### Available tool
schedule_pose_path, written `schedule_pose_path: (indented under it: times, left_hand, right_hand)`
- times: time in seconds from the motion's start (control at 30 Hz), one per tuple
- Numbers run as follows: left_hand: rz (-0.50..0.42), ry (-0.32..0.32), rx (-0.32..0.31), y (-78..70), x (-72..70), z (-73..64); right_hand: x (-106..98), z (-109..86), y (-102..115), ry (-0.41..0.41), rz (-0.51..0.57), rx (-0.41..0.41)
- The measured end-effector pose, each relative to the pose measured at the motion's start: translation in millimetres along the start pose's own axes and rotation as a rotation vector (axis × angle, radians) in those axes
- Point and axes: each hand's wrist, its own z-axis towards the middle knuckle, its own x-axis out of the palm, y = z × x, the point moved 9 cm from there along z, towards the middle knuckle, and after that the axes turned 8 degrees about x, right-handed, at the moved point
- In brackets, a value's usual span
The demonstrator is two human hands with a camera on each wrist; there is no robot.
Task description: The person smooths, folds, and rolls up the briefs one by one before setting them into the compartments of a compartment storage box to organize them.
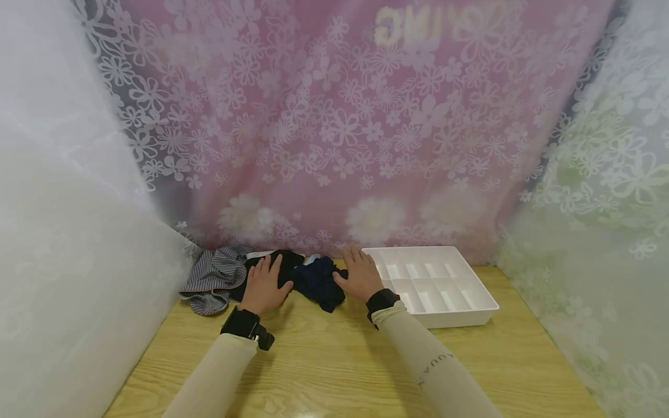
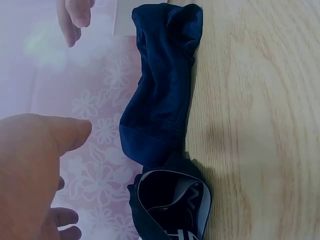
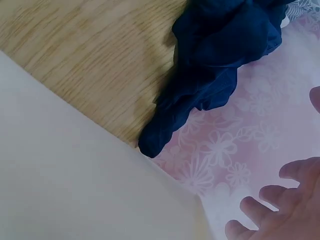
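In the head view my left hand [image 1: 263,287] hovers with spread fingers over a black garment [image 1: 290,264], which has a white-edged band with lettering. Beside it lies a crumpled navy garment [image 1: 320,284], also stretched out along the wood in the left wrist view. My right hand [image 1: 360,276] is between that navy cloth and a white divided box [image 1: 444,320], its fingers extended and holding nothing. Both wrist views show a gap between the fingers and the cloth. A grey striped garment [image 1: 219,270] lies bunched at the far left, next to the black one.
The wooden tabletop [image 1: 313,371] runs toward me. A pink floral curtain [image 1: 334,145] hangs right behind the clothes and the box. Pale sheets close off the left side [image 1: 78,232] and the right side [image 1: 590,278]. Several compartments divide the box.
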Motion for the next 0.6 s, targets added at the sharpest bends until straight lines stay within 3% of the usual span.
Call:
schedule_pose_path:
  times: [0.13,0.33,0.6]
  left_hand:
    - [0.024,-0.001,-0.008,3.7,-1.5,-0.1]
    - [0.048,-0.063,0.017,-1.0,-11.0,-1.4]
    - [0.001,-0.014,-0.020,-3.3,-1.4,-0.9]
  right_hand:
    - [1.6,2.1,3.8,-0.013,0.012,-0.010]
    - [11.7,4.2,14.7,-0.039,0.028,-0.031]
    - [32.5,-1.2,27.1,0.029,-0.014,0.015]
